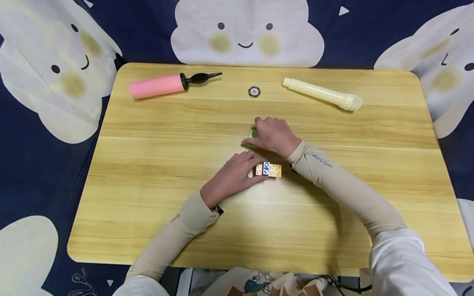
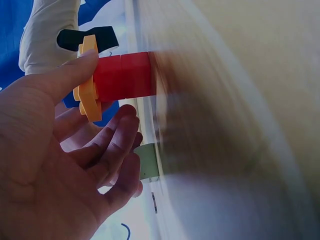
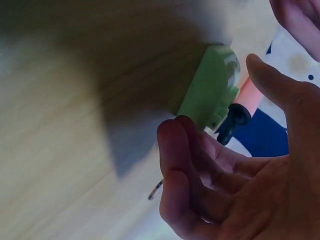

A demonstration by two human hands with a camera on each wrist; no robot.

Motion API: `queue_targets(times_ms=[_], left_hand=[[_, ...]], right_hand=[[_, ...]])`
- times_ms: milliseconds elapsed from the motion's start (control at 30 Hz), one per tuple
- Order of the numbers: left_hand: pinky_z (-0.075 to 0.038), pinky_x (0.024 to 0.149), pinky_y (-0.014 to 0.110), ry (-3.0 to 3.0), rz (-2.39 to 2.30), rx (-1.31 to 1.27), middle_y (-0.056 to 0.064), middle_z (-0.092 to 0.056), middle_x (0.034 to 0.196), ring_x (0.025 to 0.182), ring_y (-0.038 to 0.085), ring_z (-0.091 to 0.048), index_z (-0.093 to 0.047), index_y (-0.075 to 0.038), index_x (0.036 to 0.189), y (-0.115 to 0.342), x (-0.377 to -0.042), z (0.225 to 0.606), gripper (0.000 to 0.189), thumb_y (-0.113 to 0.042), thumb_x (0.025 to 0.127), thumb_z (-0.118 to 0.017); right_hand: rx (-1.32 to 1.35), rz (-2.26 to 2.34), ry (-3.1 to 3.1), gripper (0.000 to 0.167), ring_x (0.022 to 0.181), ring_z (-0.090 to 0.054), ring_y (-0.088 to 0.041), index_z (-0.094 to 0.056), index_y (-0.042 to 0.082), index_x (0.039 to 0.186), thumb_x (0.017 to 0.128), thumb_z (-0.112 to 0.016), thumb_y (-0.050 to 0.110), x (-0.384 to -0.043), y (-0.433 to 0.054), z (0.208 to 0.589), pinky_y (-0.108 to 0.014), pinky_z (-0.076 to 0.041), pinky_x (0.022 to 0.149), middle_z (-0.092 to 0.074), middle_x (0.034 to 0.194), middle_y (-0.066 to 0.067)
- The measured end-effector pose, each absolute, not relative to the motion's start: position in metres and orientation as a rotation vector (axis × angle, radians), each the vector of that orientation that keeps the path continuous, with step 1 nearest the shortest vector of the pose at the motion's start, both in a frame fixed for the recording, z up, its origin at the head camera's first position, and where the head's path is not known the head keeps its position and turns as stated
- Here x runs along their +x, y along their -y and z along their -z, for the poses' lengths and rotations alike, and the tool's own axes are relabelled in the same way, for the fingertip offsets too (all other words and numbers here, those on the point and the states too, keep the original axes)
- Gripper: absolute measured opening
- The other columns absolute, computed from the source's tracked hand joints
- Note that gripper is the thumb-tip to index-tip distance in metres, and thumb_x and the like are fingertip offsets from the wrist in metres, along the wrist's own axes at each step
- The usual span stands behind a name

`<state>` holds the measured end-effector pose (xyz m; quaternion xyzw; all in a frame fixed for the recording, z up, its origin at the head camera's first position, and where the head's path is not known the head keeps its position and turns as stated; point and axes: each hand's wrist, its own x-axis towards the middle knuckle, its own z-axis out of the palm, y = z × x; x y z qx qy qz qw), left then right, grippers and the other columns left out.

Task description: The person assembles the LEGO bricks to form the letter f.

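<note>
My left hand (image 1: 235, 172) pinches a stack of toy building bricks from both sides, with the thumb along its near side. In the left wrist view the stack has red bricks (image 2: 125, 75) at the tabletop, an orange brick (image 2: 89, 85) above them and a blue brick (image 2: 70, 101) on top. Just beyond, my right hand (image 1: 275, 135) is lowered over a green brick (image 1: 253, 134). In the right wrist view its bent fingertips are right at the green brick's lower end, while the thumb stands apart from it. The palm partly hides the brick from above.
A pink hand pump (image 1: 157, 86) with a black nozzle lies at the back left of the wooden table (image 1: 148, 230). A round dark chip (image 1: 254, 91) lies at the back middle. To its right is a cream toy microphone (image 1: 322, 93). A cloud-patterned cloth (image 1: 148, 33) hangs behind.
</note>
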<state>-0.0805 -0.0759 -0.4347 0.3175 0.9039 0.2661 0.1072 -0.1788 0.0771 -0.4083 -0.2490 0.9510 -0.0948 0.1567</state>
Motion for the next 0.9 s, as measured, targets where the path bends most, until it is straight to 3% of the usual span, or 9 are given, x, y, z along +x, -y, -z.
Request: queue_targets(times_ms=[333, 567, 767, 900], left_hand=[[-0.048, 0.088, 0.038, -2.673, -0.750, 0.905, 0.003, -0.061, 0.126, 0.115, 0.016, -0.055, -0.065, -0.012, 0.130, 0.0746, -0.0790, 0.4337, 0.048, -0.045, 0.094, -0.067], [-0.048, 0.088, 0.038, -2.681, -0.749, 0.919, 0.003, -0.062, 0.126, 0.115, 0.016, -0.056, -0.066, -0.012, 0.128, 0.0752, -0.0792, 0.4341, 0.048, -0.046, 0.094, -0.068], [-0.048, 0.085, 0.037, -2.681, -0.764, 0.904, 0.002, -0.062, 0.121, 0.108, 0.016, -0.058, -0.067, -0.012, 0.126, 0.0755, -0.0788, 0.4341, 0.048, -0.046, 0.093, -0.069], [-0.048, 0.085, 0.037, -2.678, -0.771, 0.894, 0.002, -0.062, 0.123, 0.107, 0.017, -0.059, -0.067, -0.013, 0.127, 0.0762, -0.0788, 0.4338, 0.048, -0.046, 0.093, -0.069]], right_hand=[[-0.717, 0.294, -2.695, 0.049, 0.065, -0.062, -0.022, -0.060, 0.005, 0.100, 0.090, -0.070, 0.052, -0.1761, -0.0717, 0.4118, -0.040, -0.055, 0.060, -0.063, 0.075, -0.007], [-0.786, 0.272, -2.698, 0.044, 0.066, -0.061, -0.022, -0.060, 0.004, 0.100, 0.090, -0.072, 0.045, -0.1758, -0.0701, 0.4118, -0.039, -0.054, 0.058, -0.062, 0.078, -0.007], [-0.824, 0.313, -2.689, 0.033, 0.077, -0.062, -0.026, -0.063, 0.004, 0.110, 0.088, -0.072, 0.027, -0.1746, -0.0715, 0.4090, -0.042, -0.056, 0.066, -0.063, 0.093, -0.011], [-0.879, 0.378, -2.669, 0.035, 0.086, -0.061, -0.030, -0.065, 0.007, 0.121, 0.087, -0.071, 0.015, -0.1737, -0.0751, 0.4067, -0.044, -0.055, 0.074, -0.061, 0.105, -0.015]])
